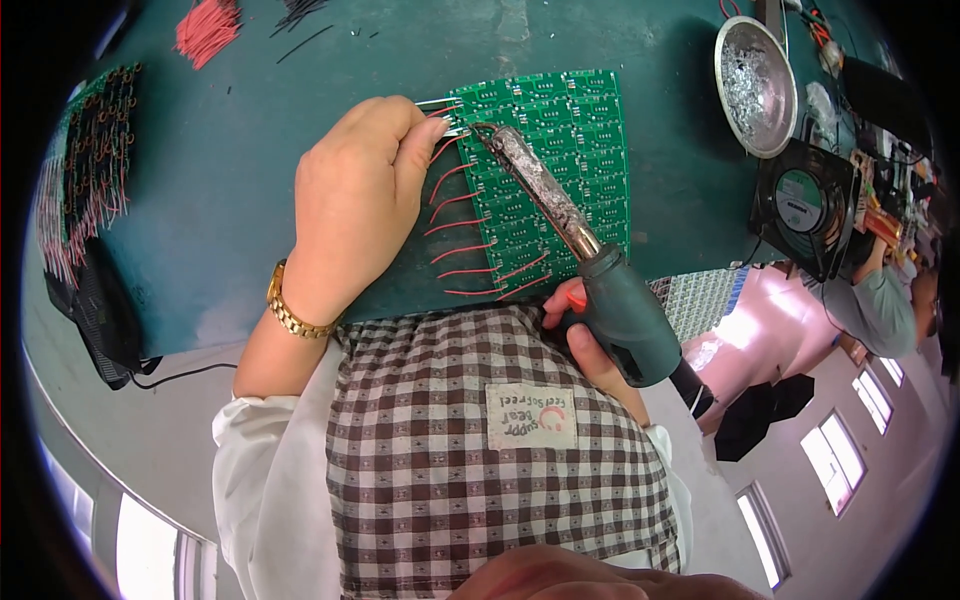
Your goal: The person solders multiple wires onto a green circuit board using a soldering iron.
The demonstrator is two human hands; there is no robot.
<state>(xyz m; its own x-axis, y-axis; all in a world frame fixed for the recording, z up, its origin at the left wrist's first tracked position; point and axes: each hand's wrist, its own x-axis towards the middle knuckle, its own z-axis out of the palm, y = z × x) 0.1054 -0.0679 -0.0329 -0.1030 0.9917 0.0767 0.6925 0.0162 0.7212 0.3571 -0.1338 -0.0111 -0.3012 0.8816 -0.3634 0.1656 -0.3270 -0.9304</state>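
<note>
I see the soldering iron [598,262] right of centre, long axis diagonal, tip upper left at the green circuit board [593,150], handle lower right. Right hand [592,357]: grip wrapped round handle. Left hand [362,190]: narrow grip, pinching pale wire [456,132] near tip.

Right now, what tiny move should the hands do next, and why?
Maybe hold the left hand steady and touch the tip of the soldering iron to the white wire: the fingers seem to pinch that wire at the left edge of the green printed circuit board, and the tip looks close beside it.
</note>
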